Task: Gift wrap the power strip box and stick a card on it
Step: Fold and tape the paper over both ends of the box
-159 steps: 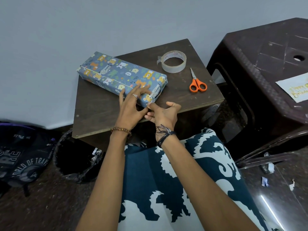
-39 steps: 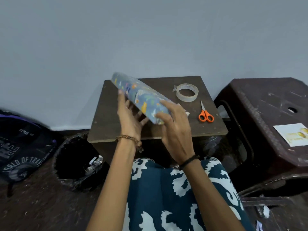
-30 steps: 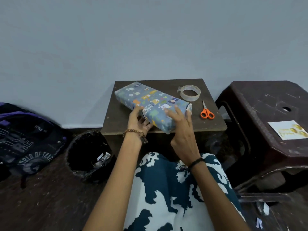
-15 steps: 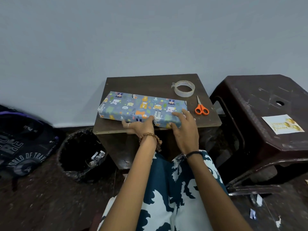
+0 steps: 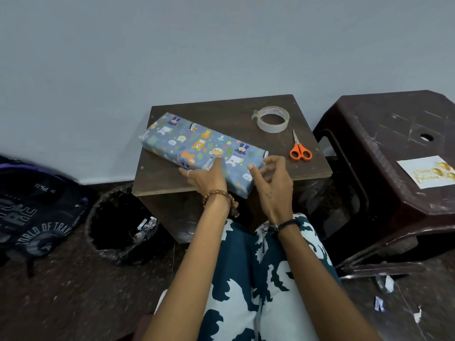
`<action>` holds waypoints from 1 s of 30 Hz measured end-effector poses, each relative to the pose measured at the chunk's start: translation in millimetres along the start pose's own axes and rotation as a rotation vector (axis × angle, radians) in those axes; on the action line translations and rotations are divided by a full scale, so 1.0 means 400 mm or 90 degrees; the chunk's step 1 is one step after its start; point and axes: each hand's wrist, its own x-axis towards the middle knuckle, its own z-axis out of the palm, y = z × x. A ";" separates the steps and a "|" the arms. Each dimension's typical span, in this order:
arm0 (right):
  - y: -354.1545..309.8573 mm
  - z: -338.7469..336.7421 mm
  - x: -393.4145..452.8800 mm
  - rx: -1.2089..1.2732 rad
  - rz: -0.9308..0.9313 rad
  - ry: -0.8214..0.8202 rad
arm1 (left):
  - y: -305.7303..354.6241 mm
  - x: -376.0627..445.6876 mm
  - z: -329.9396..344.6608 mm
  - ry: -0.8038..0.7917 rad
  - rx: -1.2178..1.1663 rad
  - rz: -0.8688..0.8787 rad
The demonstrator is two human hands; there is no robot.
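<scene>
The power strip box (image 5: 197, 143), wrapped in blue paper with cartoon animals, lies slantwise on the small brown table (image 5: 162, 180), its near right corner jutting over the front edge. My left hand (image 5: 205, 177) rests flat against its near long side, fingers straight. My right hand (image 5: 273, 183) hovers at the box's right end with loosely spread fingers that hold nothing; an index fingertip touches the paper. The white card (image 5: 427, 174) with gold lettering lies on the dark plastic stool (image 5: 394, 134) to the right.
A clear tape roll (image 5: 272, 119) and orange-handled scissors (image 5: 299, 148) lie on the table's right part. A black lined waste bin (image 5: 118, 222) stands on the floor at left, beside a dark backpack (image 5: 32, 212). Paper scraps dot the floor at lower right.
The box was lifted, turned over and laid back on the table; in the last half second it swung slantwise and my right hand came off its top.
</scene>
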 end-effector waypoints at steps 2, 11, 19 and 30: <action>0.002 0.006 -0.011 0.010 0.023 -0.047 | -0.001 -0.016 0.009 -0.028 0.099 -0.009; 0.009 -0.013 -0.009 0.040 0.014 -0.024 | -0.039 -0.049 -0.034 -0.073 0.063 -0.004; -0.005 -0.026 -0.014 0.319 0.192 -0.139 | 0.039 0.066 -0.153 -0.241 0.020 -0.029; -0.013 -0.059 0.011 0.527 0.330 -0.177 | 0.153 0.051 -0.214 -0.564 0.194 0.075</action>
